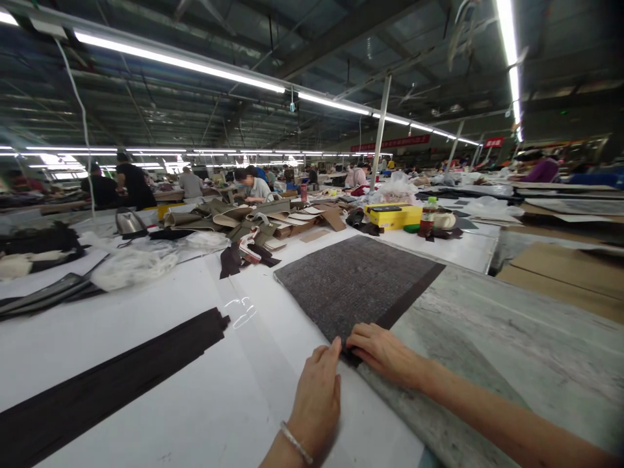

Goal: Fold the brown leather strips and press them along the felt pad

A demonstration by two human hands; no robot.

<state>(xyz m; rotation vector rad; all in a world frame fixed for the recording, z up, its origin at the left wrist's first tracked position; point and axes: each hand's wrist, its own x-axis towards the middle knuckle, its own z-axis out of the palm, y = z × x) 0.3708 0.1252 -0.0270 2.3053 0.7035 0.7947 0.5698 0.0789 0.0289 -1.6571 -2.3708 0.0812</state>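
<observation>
Okay, far left: long dark strips (112,383) lie flat on the white tabletop (205,416). My left hand (316,396), bracelet (295,443) at the wrist, lies flat with its fingers (331,354) straight and together. It holds nothing, and the tips touch the near corner of the grey fabric sheet (358,283). The sheet lies flat mid-tabletop, with a dark band (414,289) along its right edge. My right hand (385,354) rests on the same corner, fingers slightly bent. I cannot tell if they pinch it. Behind the sheet are a yellow box (392,216) and a bottle (428,218); cardboard (565,273) lies far right.
</observation>
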